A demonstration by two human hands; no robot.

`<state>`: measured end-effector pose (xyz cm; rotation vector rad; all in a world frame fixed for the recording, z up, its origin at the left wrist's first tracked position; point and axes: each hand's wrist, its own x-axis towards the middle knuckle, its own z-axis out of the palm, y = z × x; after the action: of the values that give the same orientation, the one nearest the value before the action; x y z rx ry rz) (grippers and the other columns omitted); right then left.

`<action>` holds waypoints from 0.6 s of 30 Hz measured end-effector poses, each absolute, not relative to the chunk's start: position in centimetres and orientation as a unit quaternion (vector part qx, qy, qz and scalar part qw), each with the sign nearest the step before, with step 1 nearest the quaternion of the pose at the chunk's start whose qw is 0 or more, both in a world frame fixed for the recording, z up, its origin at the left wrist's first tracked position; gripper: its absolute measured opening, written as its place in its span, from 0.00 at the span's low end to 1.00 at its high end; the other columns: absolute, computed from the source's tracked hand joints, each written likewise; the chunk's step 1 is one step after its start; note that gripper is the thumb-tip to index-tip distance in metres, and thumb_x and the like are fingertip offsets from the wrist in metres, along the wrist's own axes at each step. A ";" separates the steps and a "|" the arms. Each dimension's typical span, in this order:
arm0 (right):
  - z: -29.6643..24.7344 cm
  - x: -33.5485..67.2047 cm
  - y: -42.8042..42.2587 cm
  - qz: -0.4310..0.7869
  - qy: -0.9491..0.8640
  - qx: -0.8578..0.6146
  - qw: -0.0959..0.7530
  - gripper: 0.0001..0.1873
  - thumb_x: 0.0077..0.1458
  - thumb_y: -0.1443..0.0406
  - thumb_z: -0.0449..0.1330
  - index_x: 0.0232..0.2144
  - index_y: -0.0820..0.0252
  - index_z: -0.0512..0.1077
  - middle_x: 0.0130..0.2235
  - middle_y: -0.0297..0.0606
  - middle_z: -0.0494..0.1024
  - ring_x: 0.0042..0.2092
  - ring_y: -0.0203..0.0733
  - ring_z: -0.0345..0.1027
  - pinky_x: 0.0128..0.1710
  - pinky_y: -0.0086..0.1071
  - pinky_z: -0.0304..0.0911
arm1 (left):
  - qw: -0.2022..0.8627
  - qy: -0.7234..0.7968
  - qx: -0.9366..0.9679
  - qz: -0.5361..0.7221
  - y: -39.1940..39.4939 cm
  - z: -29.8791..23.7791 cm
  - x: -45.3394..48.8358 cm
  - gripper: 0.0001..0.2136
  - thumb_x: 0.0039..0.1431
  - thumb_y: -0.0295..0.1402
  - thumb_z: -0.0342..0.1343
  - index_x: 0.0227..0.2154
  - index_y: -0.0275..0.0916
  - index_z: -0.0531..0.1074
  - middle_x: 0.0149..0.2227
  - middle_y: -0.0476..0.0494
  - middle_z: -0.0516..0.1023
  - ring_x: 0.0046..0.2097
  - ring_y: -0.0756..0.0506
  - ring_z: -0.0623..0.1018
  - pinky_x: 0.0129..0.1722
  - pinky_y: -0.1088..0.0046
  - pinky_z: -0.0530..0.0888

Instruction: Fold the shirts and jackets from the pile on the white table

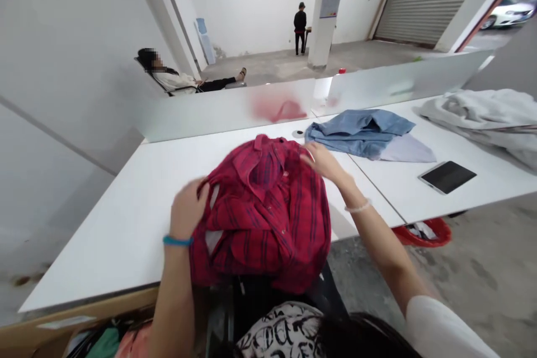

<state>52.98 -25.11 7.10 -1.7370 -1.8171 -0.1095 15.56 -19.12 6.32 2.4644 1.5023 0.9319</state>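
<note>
On the table point(126, 224), the plaid shirt point(268, 218) runs front-to-back, collar point(247, 166) away.

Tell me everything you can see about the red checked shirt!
The red plaid cloth shirt has dark blue stripes and small pale dots that look like buttons. The fabric looks soft. It's rumpled and bunched into folds, lying partly on the smooth white table, with its near part hanging over the edge. The person's bare left hand touches its left side; the bare right hand touches its upper right.
</note>
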 end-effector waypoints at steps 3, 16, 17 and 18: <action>2.4 53.0 -32.4 0.067 -0.634 -0.718 0.281 0.17 0.59 0.56 0.52 0.29 0.61 0.73 0.29 0.42 0.77 0.30 0.41 0.70 0.34 0.33 0.65 | 0.089 0.525 0.805 0.262 -25.1 0.1 12.6 0.16 0.62 0.42 0.43 0.38 0.37 0.71 0.39 0.39 0.77 0.41 0.41 0.75 0.45 0.61 0.71; -7.3 46.6 -45.5 0.528 -0.404 -0.612 0.429 0.31 0.52 0.46 0.55 0.48 0.63 0.72 0.47 0.43 0.77 0.50 0.48 0.69 0.53 0.42 0.62 | -0.052 0.615 0.783 0.071 -27.1 -3.6 12.9 0.25 0.58 0.45 0.45 0.49 0.30 0.69 0.42 0.32 0.70 0.43 0.36 0.71 0.38 0.61 0.68; -7.1 46.8 -45.3 0.555 -0.420 -0.589 0.410 0.28 0.52 0.47 0.56 0.45 0.62 0.73 0.45 0.42 0.78 0.47 0.47 0.70 0.51 0.42 0.64 | -0.047 0.605 0.793 0.059 -26.6 -3.5 13.7 0.25 0.58 0.45 0.45 0.50 0.29 0.69 0.43 0.32 0.70 0.44 0.36 0.70 0.38 0.60 0.68; -6.8 47.2 -45.2 0.560 -0.442 -0.580 0.392 0.26 0.51 0.48 0.57 0.43 0.61 0.74 0.43 0.40 0.79 0.45 0.47 0.71 0.49 0.42 0.66 | -0.037 0.598 0.799 0.054 -26.1 -3.4 14.3 0.25 0.58 0.44 0.46 0.49 0.29 0.69 0.43 0.32 0.70 0.44 0.35 0.70 0.39 0.59 0.68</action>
<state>47.23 -45.17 -6.80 -1.4725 -1.1226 1.4228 14.27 -26.08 -3.44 2.5706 1.9257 0.1736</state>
